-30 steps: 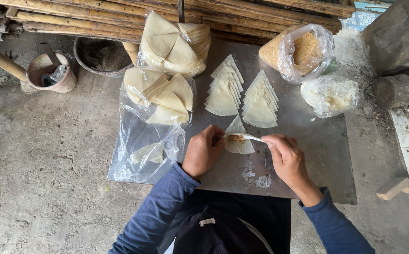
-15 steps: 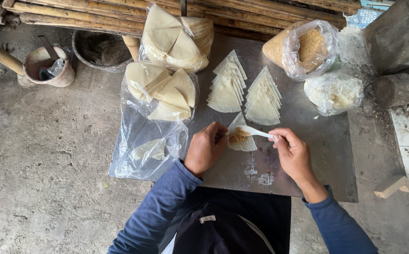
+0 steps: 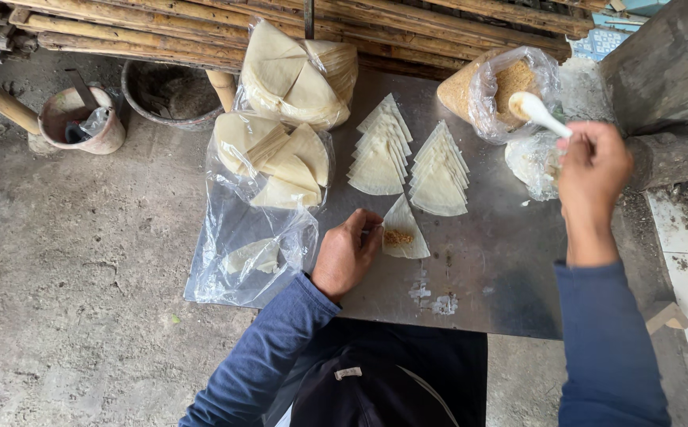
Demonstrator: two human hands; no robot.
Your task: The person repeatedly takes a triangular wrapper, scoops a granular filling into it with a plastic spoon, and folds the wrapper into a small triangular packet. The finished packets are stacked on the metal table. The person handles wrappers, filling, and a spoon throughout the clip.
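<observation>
Rough concrete floor [image 3: 67, 261], bamboo poles [image 3: 162, 32] behind, seemingly daylit.

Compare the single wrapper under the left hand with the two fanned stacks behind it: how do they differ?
The single wrapper lies alone as one sheet; the fanned stacks hold many overlapped sheets. The single wrapper carries a spoonful of brown filling; the fanned stacks are bare. The left hand touches the single wrapper; nothing touches the stacks. All are pale wedge shapes on the metal sheet.

Bare bench [image 3: 502, 269] open between left hand [image 3: 348, 253] and right hand [image 3: 593, 166], wrapper stacks [image 3: 411, 162] crowd the middle, plastic bags [image 3: 269, 198] block left, filling bag [image 3: 494, 87] and poles [image 3: 201, 32] close off the far edge
</observation>
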